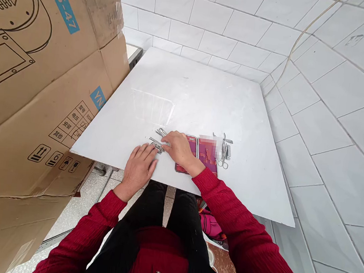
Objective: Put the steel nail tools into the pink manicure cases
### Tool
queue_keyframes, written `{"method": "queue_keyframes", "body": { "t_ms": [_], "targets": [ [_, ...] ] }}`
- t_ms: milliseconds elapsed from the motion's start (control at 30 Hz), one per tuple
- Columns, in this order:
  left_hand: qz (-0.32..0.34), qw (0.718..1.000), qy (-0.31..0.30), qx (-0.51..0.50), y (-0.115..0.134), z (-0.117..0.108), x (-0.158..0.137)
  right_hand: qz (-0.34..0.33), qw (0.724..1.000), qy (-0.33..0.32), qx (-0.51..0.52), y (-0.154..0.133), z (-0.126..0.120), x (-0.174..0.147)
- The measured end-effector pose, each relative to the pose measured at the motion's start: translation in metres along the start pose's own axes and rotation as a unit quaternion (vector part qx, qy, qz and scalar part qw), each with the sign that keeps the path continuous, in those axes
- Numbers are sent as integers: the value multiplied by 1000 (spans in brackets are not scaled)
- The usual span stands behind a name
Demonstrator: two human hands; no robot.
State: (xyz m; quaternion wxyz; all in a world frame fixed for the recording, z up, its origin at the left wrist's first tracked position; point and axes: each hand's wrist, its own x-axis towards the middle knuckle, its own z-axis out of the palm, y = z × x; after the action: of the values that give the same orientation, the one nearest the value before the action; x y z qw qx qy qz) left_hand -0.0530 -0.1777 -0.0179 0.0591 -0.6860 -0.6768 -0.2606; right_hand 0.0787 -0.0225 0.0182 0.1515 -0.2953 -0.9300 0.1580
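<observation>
My left hand point(139, 166) lies flat near the table's front edge, fingers stretched out, their tips beside small metal tools point(157, 145). My right hand point(180, 148) reaches in over the same group with its fingers bent together; what they pinch, if anything, is hidden. More slim metal tools point(161, 131) lie just beyond its fingertips. Under and beside the right wrist, an unfolded manicure case point(208, 161) shows its purple-red lining and loops, partly covered by the hand. Small scissors point(222, 162) and a nail clipper point(228, 152) lie with other metal tools right of the case.
The white table point(219, 99) reaches back to a tiled wall point(207, 37). A large cardboard box point(38, 114) stands along its left side. A thin cable point(292, 52) runs down the wall in the right corner. Pink fabric point(211, 225) lies below the front edge.
</observation>
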Motion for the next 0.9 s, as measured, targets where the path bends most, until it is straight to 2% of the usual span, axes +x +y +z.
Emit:
{"method": "queue_keyframes", "body": {
  "t_ms": [267,600,900],
  "targets": [
    [2,1000,5,-2,0,1,-1,27,999,14,-35,3,3,4],
    [11,1000,5,-2,0,0,-2,39,990,-8,-133,-4,-5,5],
    [8,1000,2,-6,0,1,-2,53,992,-3,-110,-3,-8,3]
  ]
}}
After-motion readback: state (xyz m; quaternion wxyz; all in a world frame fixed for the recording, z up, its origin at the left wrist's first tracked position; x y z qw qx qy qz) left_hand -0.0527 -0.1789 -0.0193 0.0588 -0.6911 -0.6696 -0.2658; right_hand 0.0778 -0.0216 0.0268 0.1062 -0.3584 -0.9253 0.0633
